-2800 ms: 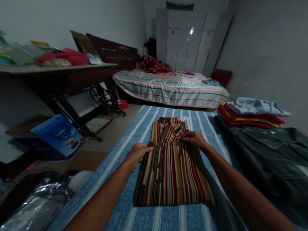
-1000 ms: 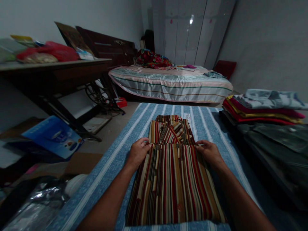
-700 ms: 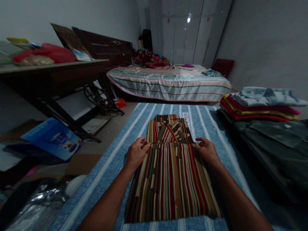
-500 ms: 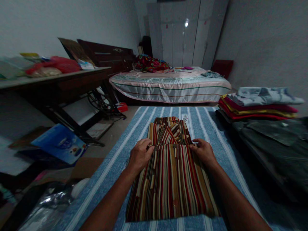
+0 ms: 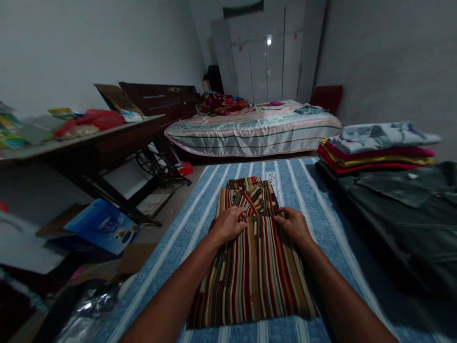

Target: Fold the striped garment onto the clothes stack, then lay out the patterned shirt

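Observation:
A folded shirt (image 5: 252, 271) with red, brown and cream stripes lies on a blue-and-white striped cloth (image 5: 321, 224) in front of me. Its collar end points away from me. My left hand (image 5: 228, 224) rests on the folded edge of the shirt, a little left of its middle, with fingers curled onto the fabric. My right hand (image 5: 293, 226) presses on the same edge just to the right, fingers bent down on the cloth. Both hands sit close together near the fold line.
A stack of folded clothes (image 5: 374, 147) and a dark green garment (image 5: 400, 205) lie to the right. A dark wooden table (image 5: 107, 138) with bags stands left, a blue box (image 5: 102, 226) on the floor beneath. A bed (image 5: 253, 126) and white wardrobe (image 5: 264, 62) are beyond.
Both hands slid inward from the shirt's outer edges towards its middle along the fold. The view has tilted slightly, and the shirt sits a bit narrower.

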Demonstrator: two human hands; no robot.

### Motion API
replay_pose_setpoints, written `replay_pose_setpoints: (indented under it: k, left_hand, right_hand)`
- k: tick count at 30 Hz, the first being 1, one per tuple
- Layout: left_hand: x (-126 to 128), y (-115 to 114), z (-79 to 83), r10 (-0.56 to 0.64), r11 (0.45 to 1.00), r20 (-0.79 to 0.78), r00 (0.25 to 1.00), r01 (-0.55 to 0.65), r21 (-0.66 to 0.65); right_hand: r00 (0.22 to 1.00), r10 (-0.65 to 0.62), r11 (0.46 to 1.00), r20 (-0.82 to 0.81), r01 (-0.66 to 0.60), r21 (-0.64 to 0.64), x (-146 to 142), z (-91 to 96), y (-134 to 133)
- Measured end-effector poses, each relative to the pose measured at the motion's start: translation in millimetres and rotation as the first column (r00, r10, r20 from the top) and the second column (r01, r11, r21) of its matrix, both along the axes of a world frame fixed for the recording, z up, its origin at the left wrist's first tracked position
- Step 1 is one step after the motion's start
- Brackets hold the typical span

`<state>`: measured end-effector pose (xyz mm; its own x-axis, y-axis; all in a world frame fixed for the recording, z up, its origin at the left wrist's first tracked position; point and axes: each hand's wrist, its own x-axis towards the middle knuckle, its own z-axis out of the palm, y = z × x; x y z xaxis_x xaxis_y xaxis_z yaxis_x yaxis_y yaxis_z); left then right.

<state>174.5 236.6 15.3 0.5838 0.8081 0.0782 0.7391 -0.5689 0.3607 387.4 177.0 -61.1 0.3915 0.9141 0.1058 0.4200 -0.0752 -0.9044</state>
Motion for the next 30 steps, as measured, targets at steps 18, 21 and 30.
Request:
replay_pose_setpoints:
  k: [18, 21, 30]
  left_hand:
    - [18.3, 7.2, 7.2, -0.160, 0.981, 0.018, 0.987, 0.161, -0.105]
    - [19.4, 9.3, 1.2, -0.135, 0.988, 0.026, 0.990, 0.137, -0.077]
    - [14.4, 5.3, 2.2, -0.021, 0.999, 0.084, 0.996, 0.023, -0.029]
  right_hand:
    - [0.999, 0.004, 1.000, 0.035, -0.004, -0.011, 0.1, -2.5, 2.3]
    - [1.000, 0.000, 1.000, 0.000, 0.000, 0.006, 0.3, -2.3, 2.3]
    - [0.991, 0.058, 0.997, -0.124, -0.050, 0.061, 2.9, -2.2, 3.4]
